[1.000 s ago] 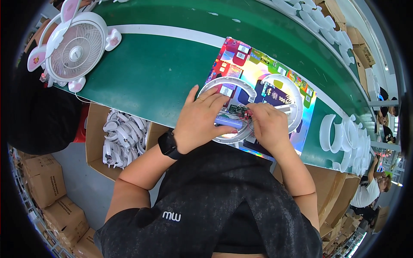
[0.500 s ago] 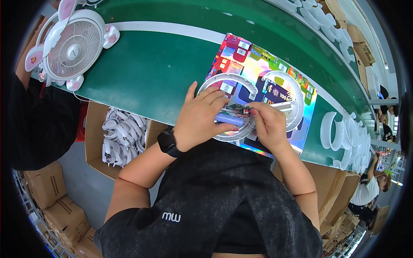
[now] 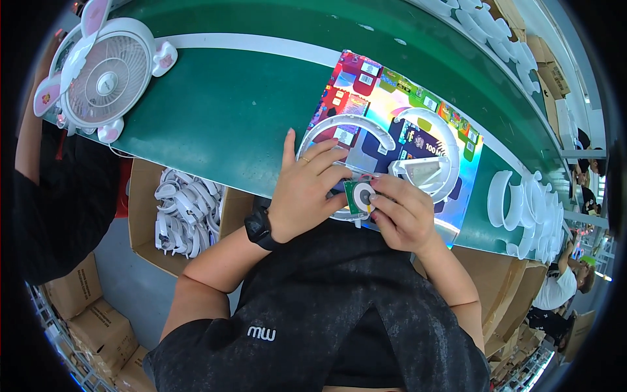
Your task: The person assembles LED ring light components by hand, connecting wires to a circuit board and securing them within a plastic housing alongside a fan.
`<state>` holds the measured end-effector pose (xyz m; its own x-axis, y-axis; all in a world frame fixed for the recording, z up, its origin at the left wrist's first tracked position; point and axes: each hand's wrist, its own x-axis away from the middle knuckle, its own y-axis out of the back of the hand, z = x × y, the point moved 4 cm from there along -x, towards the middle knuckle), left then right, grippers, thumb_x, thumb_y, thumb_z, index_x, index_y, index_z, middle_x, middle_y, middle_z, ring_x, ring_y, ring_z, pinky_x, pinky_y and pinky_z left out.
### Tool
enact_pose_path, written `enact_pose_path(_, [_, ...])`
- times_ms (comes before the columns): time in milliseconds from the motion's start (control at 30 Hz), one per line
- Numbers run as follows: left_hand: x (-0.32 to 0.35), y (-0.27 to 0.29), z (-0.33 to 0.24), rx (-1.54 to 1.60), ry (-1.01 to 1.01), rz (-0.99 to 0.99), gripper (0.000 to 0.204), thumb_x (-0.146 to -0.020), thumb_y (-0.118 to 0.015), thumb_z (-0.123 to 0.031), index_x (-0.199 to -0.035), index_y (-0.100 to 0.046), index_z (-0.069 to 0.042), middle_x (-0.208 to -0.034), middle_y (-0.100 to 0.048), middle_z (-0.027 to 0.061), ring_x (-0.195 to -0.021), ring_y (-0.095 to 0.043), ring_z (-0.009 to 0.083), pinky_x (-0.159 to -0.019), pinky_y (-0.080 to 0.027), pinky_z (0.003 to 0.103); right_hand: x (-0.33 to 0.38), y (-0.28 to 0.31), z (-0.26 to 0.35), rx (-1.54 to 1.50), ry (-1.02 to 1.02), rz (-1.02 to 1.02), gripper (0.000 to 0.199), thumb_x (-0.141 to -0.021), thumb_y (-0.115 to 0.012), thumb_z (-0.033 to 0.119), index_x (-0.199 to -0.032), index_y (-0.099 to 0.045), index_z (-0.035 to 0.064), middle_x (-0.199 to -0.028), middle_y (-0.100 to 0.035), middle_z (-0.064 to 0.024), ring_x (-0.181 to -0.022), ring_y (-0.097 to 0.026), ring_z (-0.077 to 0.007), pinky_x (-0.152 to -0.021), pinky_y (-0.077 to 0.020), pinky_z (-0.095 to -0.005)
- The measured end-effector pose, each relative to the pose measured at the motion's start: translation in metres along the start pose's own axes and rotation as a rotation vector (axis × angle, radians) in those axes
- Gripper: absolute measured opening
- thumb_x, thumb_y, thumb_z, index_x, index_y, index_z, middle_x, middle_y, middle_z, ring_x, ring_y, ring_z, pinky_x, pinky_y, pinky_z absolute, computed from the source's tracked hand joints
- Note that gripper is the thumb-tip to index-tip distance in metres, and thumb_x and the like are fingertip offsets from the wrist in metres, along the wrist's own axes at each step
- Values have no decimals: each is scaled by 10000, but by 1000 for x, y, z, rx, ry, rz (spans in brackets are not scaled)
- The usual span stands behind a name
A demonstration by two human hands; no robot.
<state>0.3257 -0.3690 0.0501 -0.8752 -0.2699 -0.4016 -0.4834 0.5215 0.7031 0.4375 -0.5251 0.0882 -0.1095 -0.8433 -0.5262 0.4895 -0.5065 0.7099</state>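
Right-hand fingers are pinched together on a small green circuit board [image 3: 353, 198]; half a second ago its component side and wires showed, and now it is turned so that a white round disc [image 3: 364, 196] faces up. That right hand [image 3: 406, 212] is otherwise loosely curled. Beside it, the left hand [image 3: 307, 193] has its fingers spread over a curved white shell [image 3: 346, 121], its thumb at the board's left edge; whether it grips anything is hidden. Just right lies a second white shell [image 3: 450, 150]. Both shells rest on a shiny printed sheet [image 3: 465, 173] on the green bench [image 3: 228, 98], with a white fan [image 3: 104, 81] far left.
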Motion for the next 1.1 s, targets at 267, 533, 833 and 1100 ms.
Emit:
enact_pose_path(267, [-8,8,-8,-48,80,56,438,-674,-759,-69,-1091,-707,-192,-1332,-607,11,-1328,-516,238,-1124,-63,745,5,-4,0,99,33,-60,362,-662,-746,11,-1019,-698,42,-1088,-689,-127,-987,-696,-335,-779,-593,-377])
enact_pose_path(533, [-17,5,-8,-50,-42,340,417,-737,-778,-205,-1148,-729,-258,-1505,-479,37,-1476,-314,318,-1066,-45,811,22,-7,11,267,107,-164,343,-659,-708,13,-996,-739,70,-991,-676,-57,-883,-656,-250,-678,-546,-327])
enact_pose_path(833, [-21,5,-7,47,-73,363,294,-779,-791,-383,-989,-762,-181,-1519,-469,56,-1491,-280,335,-1061,-29,812,12,-10,-15,-53,-347,-308,135,-887,-641,-58,-1012,-656,-7,-994,-726,-172,-865,-719,-297,-741,-561,-332])
enact_pose_path(1100, [-16,-7,-19,14,53,256,277,-821,-771,-352,-993,-762,-135,-1497,-492,69,-1476,-311,327,-1085,-9,780,13,-10,-19,-63,-362,-357,140,-893,-640,-56,-1024,-661,-12,-976,-722,-165,-829,-715,-271,-711,-553,-314])
